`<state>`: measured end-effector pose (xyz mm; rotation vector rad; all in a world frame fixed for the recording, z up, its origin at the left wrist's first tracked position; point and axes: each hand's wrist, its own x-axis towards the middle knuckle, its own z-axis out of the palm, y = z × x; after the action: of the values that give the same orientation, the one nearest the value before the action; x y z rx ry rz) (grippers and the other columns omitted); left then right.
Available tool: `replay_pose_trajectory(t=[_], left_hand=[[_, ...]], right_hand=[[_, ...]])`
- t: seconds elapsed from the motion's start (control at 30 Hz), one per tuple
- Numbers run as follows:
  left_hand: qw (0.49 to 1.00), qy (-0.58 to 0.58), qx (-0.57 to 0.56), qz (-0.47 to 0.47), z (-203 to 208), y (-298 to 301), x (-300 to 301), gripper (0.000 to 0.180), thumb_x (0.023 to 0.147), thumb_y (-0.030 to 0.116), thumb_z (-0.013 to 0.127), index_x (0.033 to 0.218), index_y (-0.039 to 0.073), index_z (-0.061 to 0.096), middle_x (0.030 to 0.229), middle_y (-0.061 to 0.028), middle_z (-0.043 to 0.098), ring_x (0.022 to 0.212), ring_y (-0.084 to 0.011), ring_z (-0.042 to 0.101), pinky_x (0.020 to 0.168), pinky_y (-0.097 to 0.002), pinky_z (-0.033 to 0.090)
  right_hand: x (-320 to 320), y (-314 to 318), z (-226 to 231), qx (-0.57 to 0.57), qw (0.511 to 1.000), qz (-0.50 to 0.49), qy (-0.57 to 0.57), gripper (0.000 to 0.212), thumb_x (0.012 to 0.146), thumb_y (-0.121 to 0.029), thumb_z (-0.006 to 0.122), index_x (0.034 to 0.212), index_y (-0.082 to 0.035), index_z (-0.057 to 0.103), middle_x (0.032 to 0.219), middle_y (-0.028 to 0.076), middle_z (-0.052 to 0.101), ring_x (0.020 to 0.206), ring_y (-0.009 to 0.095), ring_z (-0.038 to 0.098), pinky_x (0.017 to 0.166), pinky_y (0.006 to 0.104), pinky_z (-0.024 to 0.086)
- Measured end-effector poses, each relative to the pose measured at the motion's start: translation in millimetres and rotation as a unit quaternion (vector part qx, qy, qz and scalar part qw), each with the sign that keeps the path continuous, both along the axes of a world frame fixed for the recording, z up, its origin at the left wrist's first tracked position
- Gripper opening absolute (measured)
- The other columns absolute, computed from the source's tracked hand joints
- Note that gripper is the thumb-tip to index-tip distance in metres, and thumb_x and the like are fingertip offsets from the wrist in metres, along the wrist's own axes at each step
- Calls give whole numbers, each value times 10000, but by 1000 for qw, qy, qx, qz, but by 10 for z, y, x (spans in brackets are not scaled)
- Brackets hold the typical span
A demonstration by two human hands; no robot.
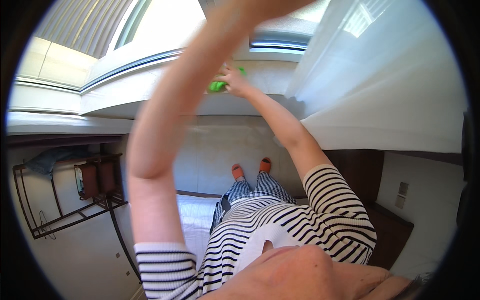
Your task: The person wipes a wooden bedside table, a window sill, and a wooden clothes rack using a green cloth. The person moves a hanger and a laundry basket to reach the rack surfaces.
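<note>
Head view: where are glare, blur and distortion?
Head view: glare washes out the bright glass window; same view, the raised bare left forearm is blurred; same view, the long cream windowsill bows with fisheye distortion; same view, the bare right hand looks sharper.

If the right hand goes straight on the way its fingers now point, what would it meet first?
Probably the window frame, across the pale sill from the right hand and its green cloth. The left forearm hides that stretch; it seems nearer the camera, but depth is unclear.
</note>
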<state>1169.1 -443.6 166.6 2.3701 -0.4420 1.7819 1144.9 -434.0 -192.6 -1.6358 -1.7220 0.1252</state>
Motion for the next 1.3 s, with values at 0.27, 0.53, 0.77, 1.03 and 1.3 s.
replay_pose_trajectory(t=[0.27,0.53,0.77,1.03,1.3], left_hand=[[858,359,-191,-314,-1701,-2156,10,720,855,232,617,1461,40,279,1481,-220,320,1312,-392,382,1054,-511,322],[885,277,-158,-340,-1875,-1768,-58,364,799,66,595,1163,75,602,1235,-150,560,1162,-310,520,1016,-391,418],[888,121,-429,112,-1710,329,-728,367,876,-21,535,1227,86,533,1221,-59,542,1148,-197,516,970,-340,432],[887,70,-442,116,-1751,436,-506,510,839,-24,580,1306,105,422,1310,-77,389,1192,-208,437,964,-357,391],[888,96,-428,139,-1705,1029,-925,509,856,53,555,1333,119,391,1337,-79,406,1231,-222,428,1003,-373,385]], right_hand=[[987,-1467,-273,-34,963,-262,-57,472,706,24,576,1141,-135,667,1177,144,587,1124,346,511,976,413,429],[2438,-2695,-152,253,760,-598,7,413,735,78,512,1107,-42,648,1152,200,554,1087,381,501,977,450,389],[2380,-2180,-55,147,745,-641,-110,417,698,54,512,1071,-58,662,1068,136,579,999,356,499,922,468,392],[777,-606,112,79,881,-455,-98,299,758,-50,559,1028,-90,679,1049,99,579,998,291,516,831,427,429],[1590,-1630,410,117,852,-502,-91,330,756,15,499,1012,-41,700,1039,180,626,1016,349,546,907,438,430]])
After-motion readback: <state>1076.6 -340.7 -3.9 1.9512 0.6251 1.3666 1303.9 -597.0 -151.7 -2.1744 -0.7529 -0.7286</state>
